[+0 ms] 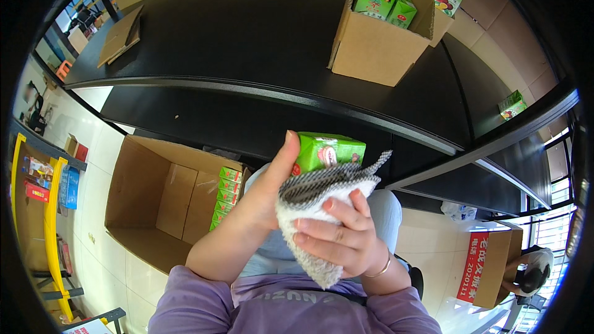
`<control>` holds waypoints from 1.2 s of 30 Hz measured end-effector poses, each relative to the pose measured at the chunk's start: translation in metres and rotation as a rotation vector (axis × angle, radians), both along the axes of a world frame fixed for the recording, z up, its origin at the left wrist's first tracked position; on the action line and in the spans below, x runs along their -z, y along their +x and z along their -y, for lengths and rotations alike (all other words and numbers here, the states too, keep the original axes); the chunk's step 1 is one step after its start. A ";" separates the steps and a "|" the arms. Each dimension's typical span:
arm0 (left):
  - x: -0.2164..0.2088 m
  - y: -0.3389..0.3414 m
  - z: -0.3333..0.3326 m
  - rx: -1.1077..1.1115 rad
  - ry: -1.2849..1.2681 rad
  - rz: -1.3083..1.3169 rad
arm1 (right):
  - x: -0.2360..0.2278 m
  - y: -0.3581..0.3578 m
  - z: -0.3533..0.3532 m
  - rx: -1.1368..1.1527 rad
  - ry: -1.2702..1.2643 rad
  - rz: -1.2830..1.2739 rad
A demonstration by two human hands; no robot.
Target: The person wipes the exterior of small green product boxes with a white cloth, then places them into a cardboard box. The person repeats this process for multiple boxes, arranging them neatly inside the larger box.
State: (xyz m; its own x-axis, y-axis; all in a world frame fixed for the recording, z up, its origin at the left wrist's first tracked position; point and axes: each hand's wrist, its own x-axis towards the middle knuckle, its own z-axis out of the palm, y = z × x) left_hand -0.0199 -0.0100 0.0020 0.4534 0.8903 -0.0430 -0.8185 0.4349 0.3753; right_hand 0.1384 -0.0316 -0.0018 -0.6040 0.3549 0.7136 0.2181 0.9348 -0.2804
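My left hand grips a small green drink carton over my lap, its thumb raised along the carton's left side. My right hand is closed around a cloth, fluffy white with a grey striped edge. The cloth is bunched up against the near side of the carton and hides its lower part. The left fingers are mostly out of sight behind the carton and cloth.
Ahead, a black shelf holds an open cardboard box of green cartons and a flattened cardboard piece. Another carton stands at the shelf's right. On the floor at left, a large open box contains several cartons along one side.
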 end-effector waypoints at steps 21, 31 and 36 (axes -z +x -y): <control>0.003 0.001 -0.004 -0.025 -0.015 0.055 | 0.011 0.002 0.010 -0.116 -0.108 -0.179; 0.005 0.002 -0.004 0.005 0.160 0.049 | 0.004 0.001 -0.003 -0.019 -0.112 -0.263; -0.004 0.006 0.001 -0.122 0.135 -0.282 | 0.010 0.002 -0.004 0.065 -0.207 -0.353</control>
State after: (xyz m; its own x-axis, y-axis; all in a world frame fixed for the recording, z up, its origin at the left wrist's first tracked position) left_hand -0.0137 -0.0112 0.0057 0.3298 0.9436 -0.0292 -0.7171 0.2706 0.6423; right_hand 0.1409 -0.0276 -0.0123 -0.3063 0.5418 0.7827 0.1314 0.8384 -0.5290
